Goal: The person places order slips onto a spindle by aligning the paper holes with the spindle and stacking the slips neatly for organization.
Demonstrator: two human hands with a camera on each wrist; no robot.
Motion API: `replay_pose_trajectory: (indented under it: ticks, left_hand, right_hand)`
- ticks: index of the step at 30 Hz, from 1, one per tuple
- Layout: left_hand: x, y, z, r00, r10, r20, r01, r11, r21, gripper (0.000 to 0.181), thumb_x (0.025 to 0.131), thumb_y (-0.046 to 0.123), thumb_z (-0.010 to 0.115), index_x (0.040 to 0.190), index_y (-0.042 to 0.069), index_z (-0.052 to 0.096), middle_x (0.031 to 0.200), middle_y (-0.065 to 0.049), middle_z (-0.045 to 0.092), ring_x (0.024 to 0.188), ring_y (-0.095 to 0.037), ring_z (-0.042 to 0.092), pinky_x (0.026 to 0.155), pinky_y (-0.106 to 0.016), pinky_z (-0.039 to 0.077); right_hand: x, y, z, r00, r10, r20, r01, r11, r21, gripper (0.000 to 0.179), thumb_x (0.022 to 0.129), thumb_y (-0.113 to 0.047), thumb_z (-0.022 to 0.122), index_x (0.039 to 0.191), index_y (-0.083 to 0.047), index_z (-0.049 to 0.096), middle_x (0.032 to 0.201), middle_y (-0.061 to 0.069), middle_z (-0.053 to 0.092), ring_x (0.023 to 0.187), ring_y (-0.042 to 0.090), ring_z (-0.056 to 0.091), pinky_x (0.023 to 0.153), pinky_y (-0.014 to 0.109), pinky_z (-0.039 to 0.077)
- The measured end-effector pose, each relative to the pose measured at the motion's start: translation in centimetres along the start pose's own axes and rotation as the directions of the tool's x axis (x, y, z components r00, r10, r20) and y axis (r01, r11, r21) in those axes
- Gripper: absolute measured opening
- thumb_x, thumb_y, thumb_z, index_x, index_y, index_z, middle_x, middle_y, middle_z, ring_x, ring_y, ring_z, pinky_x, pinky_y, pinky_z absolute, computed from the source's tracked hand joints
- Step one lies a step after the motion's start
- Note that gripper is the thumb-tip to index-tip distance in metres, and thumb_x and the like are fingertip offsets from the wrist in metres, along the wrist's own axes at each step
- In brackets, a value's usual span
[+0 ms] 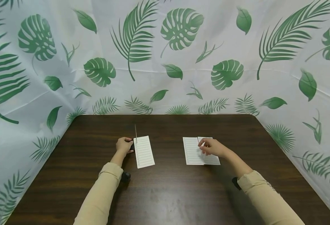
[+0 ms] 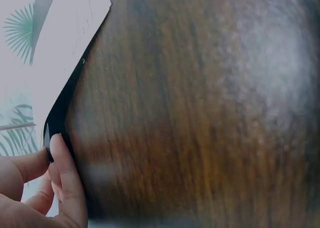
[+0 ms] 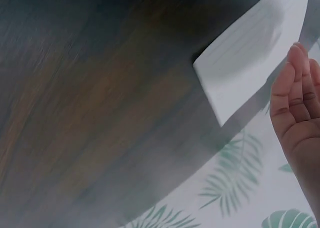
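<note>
My left hand [image 1: 124,145] is at the left edge of a white lined card [image 1: 144,152]. Between thumb and finger it pinches a small black object [image 2: 61,111], mostly hidden, its kind unclear, beside and partly beneath the card in the left wrist view. A thin, light strip [image 1: 135,132] stands upright at the card's top left corner. Over on the right, my right hand [image 1: 211,147] hovers above two side-by-side lined cards, a left one [image 1: 192,153] and a partly covered right one [image 1: 211,160]. Its fingers are loosely bent, with nothing visible in them.
All the cards lie on a dark wood-grain table [image 1: 165,187] with rounded far corners. A white curtain [image 1: 153,93] printed with green leaves hangs behind and at both sides. Each wrist wears a dark device, one at the left cuff [image 1: 126,177].
</note>
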State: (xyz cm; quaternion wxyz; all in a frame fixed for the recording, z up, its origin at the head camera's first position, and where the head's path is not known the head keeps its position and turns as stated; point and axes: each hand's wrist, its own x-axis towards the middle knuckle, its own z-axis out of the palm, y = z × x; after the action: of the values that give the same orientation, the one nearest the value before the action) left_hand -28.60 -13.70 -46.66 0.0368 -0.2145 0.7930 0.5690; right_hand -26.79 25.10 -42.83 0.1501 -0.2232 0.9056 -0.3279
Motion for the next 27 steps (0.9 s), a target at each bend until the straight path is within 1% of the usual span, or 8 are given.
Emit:
replay_pose_trajectory:
  ticks: [7,10,12,14,17,19,25,27]
  left_hand:
    - [0.4,0.1,-0.1,1.0,-0.012,-0.026,0.012,0.999,0.033,0.021,0.091,0.006,0.059,0.109,-0.002,0.063,0.118,-0.024,0.052,0.08,-0.024,0.056,0.048,-0.015,0.051]
    - [0.3,0.1,-0.2,0.999,-0.018,-0.026,0.019,0.999,0.033,0.02,0.091,0.006,0.059,0.109,-0.002,0.063,0.117,-0.024,0.053,0.08,-0.023,0.055,0.048,-0.015,0.051]
    - [0.3,0.1,-0.2,0.999,-0.02,-0.028,0.021,0.999,0.032,0.02,0.091,0.006,0.059,0.109,-0.001,0.063,0.117,-0.024,0.053,0.08,-0.023,0.055,0.048,-0.015,0.051]
    - [0.3,0.0,-0.3,0.999,-0.02,-0.027,0.021,0.999,0.025,0.02,0.09,0.006,0.059,0.109,-0.002,0.064,0.118,-0.024,0.053,0.081,-0.024,0.055,0.048,-0.016,0.052]
    - [0.2,0.0,-0.3,0.999,-0.027,-0.019,0.027,1.0,0.006,0.021,0.09,0.004,0.058,0.11,-0.002,0.063,0.119,-0.024,0.052,0.081,-0.024,0.054,0.049,-0.016,0.052]
    - [0.3,0.0,-0.3,0.999,-0.031,-0.011,0.031,1.0,-0.007,0.022,0.091,0.004,0.058,0.112,-0.002,0.063,0.12,-0.024,0.051,0.082,-0.024,0.054,0.049,-0.016,0.052]
    - [0.6,-0.2,-0.4,0.999,-0.042,0.003,0.042,0.999,-0.015,0.025,0.091,0.006,0.059,0.115,-0.001,0.061,0.124,-0.022,0.051,0.083,-0.022,0.053,0.05,-0.016,0.052]
    - [0.6,-0.2,-0.4,0.999,-0.044,0.014,0.044,0.999,-0.011,0.026,0.091,0.008,0.059,0.116,0.0,0.061,0.126,-0.022,0.05,0.083,-0.021,0.053,0.05,-0.016,0.052]
  right_hand:
    - [-0.8,1.3,-1.4,0.999,0.016,-0.028,-0.018,0.998,-0.063,0.026,0.093,-0.012,0.058,0.109,0.008,0.056,0.082,0.016,0.065,0.067,0.019,0.06,0.059,0.027,0.051]
    - [-0.9,1.8,-1.6,0.999,0.019,-0.045,-0.024,0.993,-0.119,0.028,0.09,-0.014,0.063,0.108,0.006,0.056,0.087,0.014,0.064,0.072,0.02,0.059,0.062,0.029,0.05]
    - [-1.0,2.0,-1.8,0.998,0.023,-0.053,-0.031,0.986,-0.162,0.032,0.088,-0.016,0.066,0.109,0.006,0.056,0.094,0.016,0.062,0.08,0.024,0.058,0.067,0.033,0.05]
    - [-1.1,2.1,-2.0,0.998,0.031,-0.056,-0.042,0.978,-0.205,0.04,0.085,-0.017,0.069,0.114,0.006,0.055,0.105,0.022,0.059,0.092,0.033,0.057,0.078,0.041,0.051]
    - [-1.3,2.3,-2.5,0.998,0.05,-0.039,-0.058,0.973,-0.221,0.056,0.082,-0.019,0.073,0.125,0.007,0.048,0.127,0.03,0.047,0.117,0.047,0.045,0.096,0.056,0.042]
    - [-1.3,2.5,-2.9,0.999,0.05,-0.02,-0.053,0.974,-0.221,0.068,0.079,-0.019,0.076,0.131,0.009,0.042,0.136,0.034,0.037,0.127,0.052,0.034,0.102,0.062,0.034]
    - [-1.4,3.9,-2.8,0.997,0.053,0.061,-0.04,0.981,-0.19,0.095,0.07,-0.022,0.083,0.138,0.014,0.027,0.144,0.041,0.016,0.132,0.057,0.017,0.106,0.067,0.022]
    - [-1.6,4.4,-2.6,0.991,0.083,0.106,-0.065,0.983,-0.171,0.102,0.069,-0.024,0.084,0.14,0.015,0.022,0.146,0.041,0.009,0.133,0.057,0.013,0.108,0.067,0.018]
